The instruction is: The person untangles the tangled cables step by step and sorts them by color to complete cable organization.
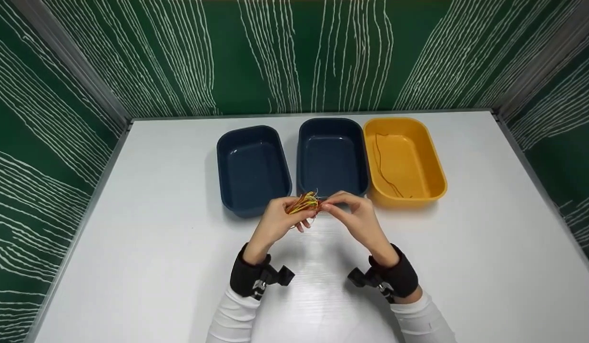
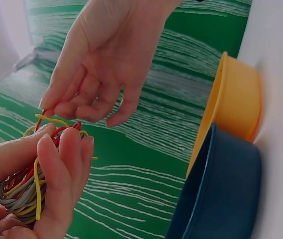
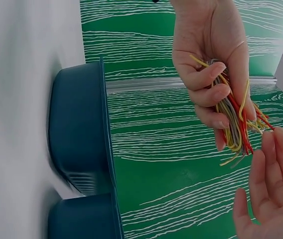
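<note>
A tangled bundle of thin wires, in red, yellow and grey, sits in my left hand. The fingers and thumb of that hand are curled round it, and loose ends stick out at both sides. With thumb and forefinger, my right hand pinches the end of a red wire at the bundle's edge. Both hands are held above the table, in front of the middle bin. The left wrist view shows the red wire running from the right fingertips down to the bundle.
Two dark blue bins, a left one and a middle one, stand beyond the hands. To their right is a yellow bin, with a thin wire lying along its left side. Green, white-streaked panels surround the white table.
</note>
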